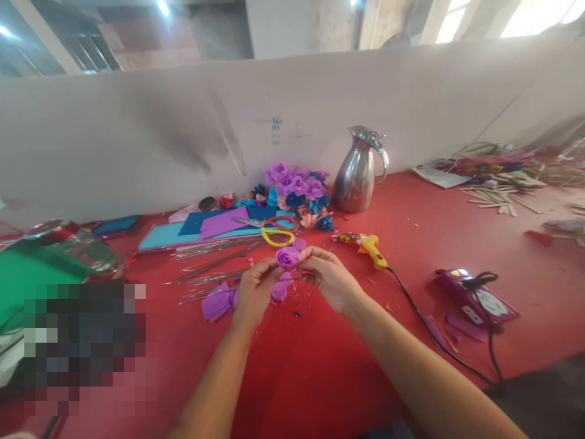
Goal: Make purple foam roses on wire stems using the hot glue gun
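The left hand (256,284) and right hand (333,275) are pinching a purple flower (287,256), fingertips clamped on it, presumably for steadiness; a glue gun (372,249) is lying nearby, probably for easy reach.

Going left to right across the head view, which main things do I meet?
Green sheet → flat purple sheet → rolled purple flower, between left hand and right hand → steel jug → purple socket block.
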### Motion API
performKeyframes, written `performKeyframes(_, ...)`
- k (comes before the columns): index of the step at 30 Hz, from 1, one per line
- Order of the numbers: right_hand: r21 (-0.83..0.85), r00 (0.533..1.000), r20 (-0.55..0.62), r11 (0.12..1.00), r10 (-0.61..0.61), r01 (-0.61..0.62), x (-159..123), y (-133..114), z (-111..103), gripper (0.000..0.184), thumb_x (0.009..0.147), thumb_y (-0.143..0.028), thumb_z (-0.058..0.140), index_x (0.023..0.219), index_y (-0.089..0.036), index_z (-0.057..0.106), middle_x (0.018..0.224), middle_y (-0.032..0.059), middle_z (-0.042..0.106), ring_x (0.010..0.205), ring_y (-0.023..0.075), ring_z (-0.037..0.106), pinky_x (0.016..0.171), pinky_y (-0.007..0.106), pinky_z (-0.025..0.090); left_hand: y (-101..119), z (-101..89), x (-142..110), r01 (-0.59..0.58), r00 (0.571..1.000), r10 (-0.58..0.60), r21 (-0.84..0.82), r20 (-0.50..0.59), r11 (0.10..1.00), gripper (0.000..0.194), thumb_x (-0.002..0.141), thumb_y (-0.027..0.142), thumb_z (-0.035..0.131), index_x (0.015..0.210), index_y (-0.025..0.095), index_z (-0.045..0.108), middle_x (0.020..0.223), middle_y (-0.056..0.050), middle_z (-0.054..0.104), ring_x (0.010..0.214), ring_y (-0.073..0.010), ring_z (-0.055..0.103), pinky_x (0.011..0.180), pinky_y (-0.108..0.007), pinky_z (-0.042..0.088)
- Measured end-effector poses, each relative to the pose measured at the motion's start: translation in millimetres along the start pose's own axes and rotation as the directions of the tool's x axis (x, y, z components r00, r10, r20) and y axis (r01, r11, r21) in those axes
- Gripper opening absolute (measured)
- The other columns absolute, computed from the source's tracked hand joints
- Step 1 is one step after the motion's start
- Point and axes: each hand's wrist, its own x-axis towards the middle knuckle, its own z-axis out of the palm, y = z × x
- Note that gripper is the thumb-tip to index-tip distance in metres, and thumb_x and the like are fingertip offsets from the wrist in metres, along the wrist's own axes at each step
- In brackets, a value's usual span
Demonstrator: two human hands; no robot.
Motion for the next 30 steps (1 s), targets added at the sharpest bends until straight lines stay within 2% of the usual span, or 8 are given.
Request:
performKeyframes(3,-0.010,0.999,-0.023,0.999,-0.039,0.038,-1.5,-1.4,0.5,0.018,0.066,-0.033,0.071,0.073,-0.020,0.061,0.068,-0.0035,0.060,0.063,0.0101,0.054,0.059,0.023,0.037,0.1,0.5,0.2,-0.007,1.000,0.008,0.037,-0.024,0.999,0.027,0.080,0.032,0.067,0.104,0.023,0.074,0.098,-0.004,0.074,0.093,-0.0210,0.064,0.087,-0.031,0.046)
performKeyframes(6,-0.072,0.997,-0.023,0.995,-0.074,0.072,-2.9,-2.2,2.4,0.022,0.067,-0.038,0.072,0.072,-0.020,0.061,0.067,-0.0028,0.059,0.063,0.0105,0.053,0.059,0.023,0.037,0.4,1.2,0.6,-0.025,0.999,0.025,0.025,-0.019,0.999,0.026,0.078,0.032,0.068,0.101,0.022,0.075,0.095,-0.004,0.074,0.090,-0.0209,0.065,0.084,-0.030,0.047)
performKeyframes(10,-0.174,0.992,-0.034,0.978,-0.121,0.113,-2.9,-1.8,5.9,0.019,0.063,-0.035,0.072,0.067,-0.019,0.062,0.062,-0.0026,0.059,0.060,0.0107,0.051,0.061,0.025,0.038,3.5,0.9,0.4,-0.059,0.998,0.061,0.056,-0.035,0.997,0.024,0.078,0.033,0.068,0.098,0.022,0.075,0.088,-0.003,0.072,0.085,-0.0200,0.064,0.080,-0.030,0.047)
performKeyframes(15,-0.219,0.988,-0.037,0.966,-0.150,0.138,-1.7,-0.8,7.2,0.014,0.061,-0.030,0.069,0.065,-0.019,0.061,0.061,-0.0029,0.058,0.060,0.0110,0.050,0.062,0.027,0.040,9.3,-0.7,-1.2,-0.081,0.995,0.089,0.122,-0.054,0.989,0.021,0.078,0.033,0.068,0.094,0.022,0.076,0.086,-0.003,0.071,0.081,-0.0192,0.062,0.078,-0.029,0.047)
performKeyframes(20,-0.212,0.991,0.003,0.969,-0.134,0.131,-2.6,-0.7,6.1,0.011,0.062,-0.029,0.068,0.066,-0.020,0.063,0.061,-0.0024,0.059,0.060,0.0115,0.050,0.063,0.027,0.039,7.4,-1.3,-1.0,-0.044,0.998,0.047,0.051,-0.043,0.998,0.023,0.078,0.036,0.068,0.095,0.022,0.076,0.091,-0.005,0.071,0.088,-0.0209,0.063,0.081,-0.030,0.047)
performKeyframes(23,-0.207,0.990,0.065,0.968,-0.127,0.138,-4.0,-2.0,6.4,0.014,0.062,-0.032,0.071,0.069,-0.020,0.066,0.063,-0.0022,0.060,0.061,0.0117,0.050,0.064,0.027,0.039,4.0,-1.6,-0.7,-0.038,0.999,0.038,-0.012,-0.023,0.999,0.025,0.079,0.037,0.067,0.097,0.021,0.075,0.095,-0.005,0.072,0.089,-0.0211,0.063,0.082,-0.031,0.047)
performKeyframes(26,-0.192,0.985,0.119,0.970,-0.125,0.146,-4.9,-3.9,6.4,0.018,0.063,-0.034,0.074,0.071,-0.020,0.068,0.067,-0.0017,0.063,0.062,0.0110,0.050,0.064,0.027,0.039,1.6,-2.3,-0.6,-0.033,0.999,0.033,-0.029,-0.026,0.999,0.024,0.080,0.036,0.067,0.098,0.022,0.075,0.091,-0.004,0.072,0.086,-0.0200,0.062,0.082,-0.031,0.047)
performKeyframes(30,-0.161,0.986,0.122,0.978,-0.110,0.129,-4.7,-5.4,4.9,0.018,0.062,-0.033,0.076,0.071,-0.020,0.067,0.067,-0.0024,0.063,0.060,0.0101,0.050,0.063,0.026,0.038,1.1,-3.4,-0.4,-0.025,1.000,0.025,-0.025,-0.018,0.999,0.026,0.080,0.036,0.067,0.100,0.022,0.074,0.091,-0.003,0.072,0.088,-0.0202,0.062,0.082,-0.030,0.046)
